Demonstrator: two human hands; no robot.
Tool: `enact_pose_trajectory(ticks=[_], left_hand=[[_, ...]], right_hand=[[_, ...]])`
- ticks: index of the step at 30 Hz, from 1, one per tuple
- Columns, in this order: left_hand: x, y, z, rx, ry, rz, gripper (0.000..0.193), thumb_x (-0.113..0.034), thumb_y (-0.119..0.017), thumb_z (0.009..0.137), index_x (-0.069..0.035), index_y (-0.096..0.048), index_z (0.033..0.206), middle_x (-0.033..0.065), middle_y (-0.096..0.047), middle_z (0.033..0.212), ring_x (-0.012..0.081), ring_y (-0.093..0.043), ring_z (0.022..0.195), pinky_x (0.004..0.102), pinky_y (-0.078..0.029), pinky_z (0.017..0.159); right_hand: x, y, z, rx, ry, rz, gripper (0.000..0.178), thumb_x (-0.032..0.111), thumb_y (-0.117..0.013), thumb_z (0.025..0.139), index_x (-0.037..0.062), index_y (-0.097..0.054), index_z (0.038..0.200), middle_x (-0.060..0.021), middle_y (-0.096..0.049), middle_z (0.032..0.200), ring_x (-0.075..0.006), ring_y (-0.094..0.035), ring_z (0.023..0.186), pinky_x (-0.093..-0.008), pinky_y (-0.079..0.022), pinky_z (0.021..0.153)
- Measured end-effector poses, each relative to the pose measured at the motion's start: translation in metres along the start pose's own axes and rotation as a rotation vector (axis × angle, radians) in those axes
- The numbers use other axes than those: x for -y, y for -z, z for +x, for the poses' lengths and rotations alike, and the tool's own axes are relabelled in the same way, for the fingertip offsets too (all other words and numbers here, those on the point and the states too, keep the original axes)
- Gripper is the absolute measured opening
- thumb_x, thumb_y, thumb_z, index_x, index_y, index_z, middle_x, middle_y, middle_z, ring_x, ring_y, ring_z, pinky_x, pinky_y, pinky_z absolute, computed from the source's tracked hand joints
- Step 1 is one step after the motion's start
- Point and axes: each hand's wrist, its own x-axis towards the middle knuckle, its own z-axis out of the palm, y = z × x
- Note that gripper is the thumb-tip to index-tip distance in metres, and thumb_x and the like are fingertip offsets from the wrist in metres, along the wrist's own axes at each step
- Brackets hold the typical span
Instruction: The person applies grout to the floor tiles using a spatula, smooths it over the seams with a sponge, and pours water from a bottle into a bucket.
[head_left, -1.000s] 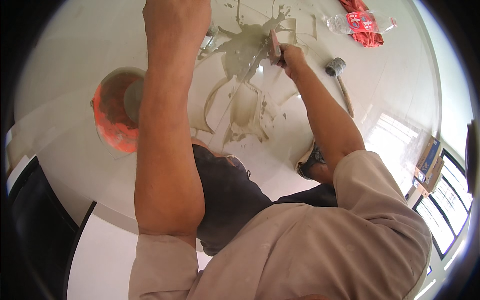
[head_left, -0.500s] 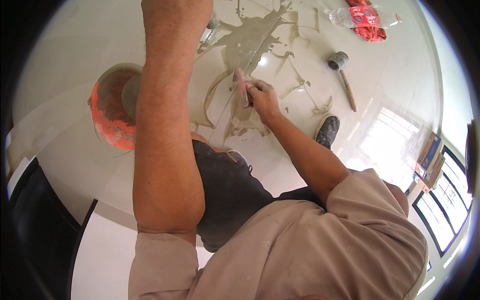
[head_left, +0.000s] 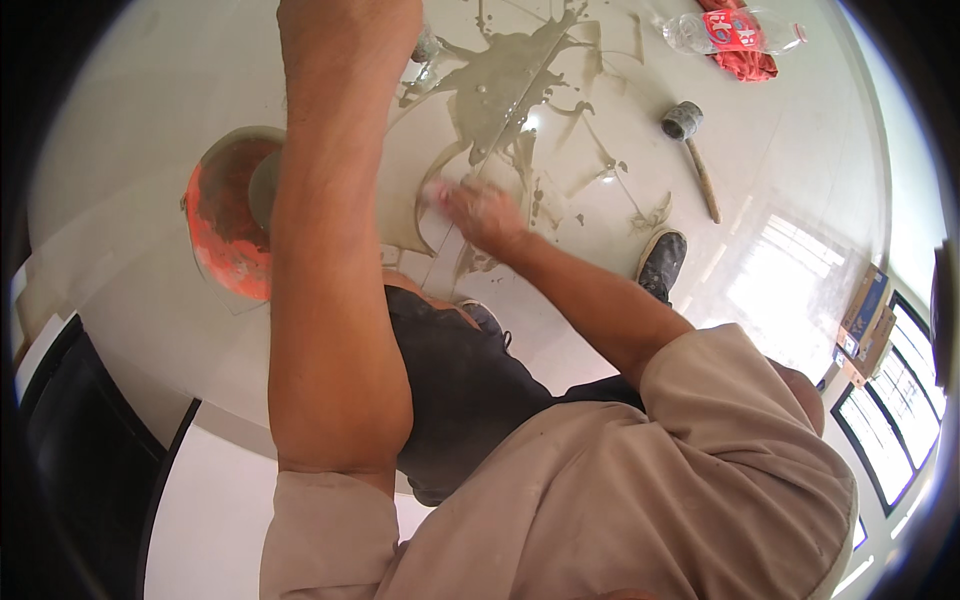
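My right hand (head_left: 485, 215), blurred by motion, is closed round a flat pinkish scraper (head_left: 434, 193) low over the pale tiled floor. Just beyond it, wet grey grout (head_left: 500, 85) lies in a pool and streaks along a tile joint. The left arm reaches straight ahead to the upper edge of the picture. Only the wrist end of my left hand (head_left: 350, 25) shows; its fingers are cut off or hidden. Beside that wrist sits a small grey lump-like thing (head_left: 425, 45), too covered to identify.
An orange bucket (head_left: 222, 245), grey-smeared inside, stands left, partly behind my left arm. A rubber mallet (head_left: 684, 122) lies at right. Farther off are a clear plastic bottle (head_left: 775, 34) and red cloth (head_left: 748, 66). My dark shoe (head_left: 661, 262) rests on the floor; cardboard boxes (head_left: 868, 325) stand far right.
My right hand has swept left and slightly nearer with the scraper, uncovering a thinner-smeared patch of floor. The left arm has hardly moved.
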Motion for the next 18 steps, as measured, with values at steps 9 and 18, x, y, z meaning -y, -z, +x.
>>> enact_pose_trajectory(ticks=[9,18], left_hand=[[0.000,0.030,-0.008,-0.121,-0.029,0.067,0.045,-0.034,-0.058,0.093,0.007,-0.065,0.077,0.0169,-0.061,0.065,0.0275,-0.057,0.064,0.0400,-0.046,0.065],[0.014,0.021,-0.001,-0.114,-0.111,0.039,0.044,-0.034,-0.060,0.094,0.005,-0.066,0.076,0.0151,-0.061,0.065,0.0237,-0.056,0.064,0.0380,-0.045,0.065]], right_hand=[[-0.002,0.046,0.083,-0.152,-0.689,0.089,0.024,0.032,-0.062,0.093,0.0122,-0.072,0.101,-0.0039,-0.073,0.101,-0.0290,-0.068,0.100,-0.0419,-0.056,0.081],[0.012,-0.009,0.170,-0.182,-0.532,-0.054,0.023,0.029,-0.056,0.095,0.0093,-0.068,0.100,-0.0135,-0.069,0.099,-0.0335,-0.069,0.086,-0.0467,-0.056,0.075]])
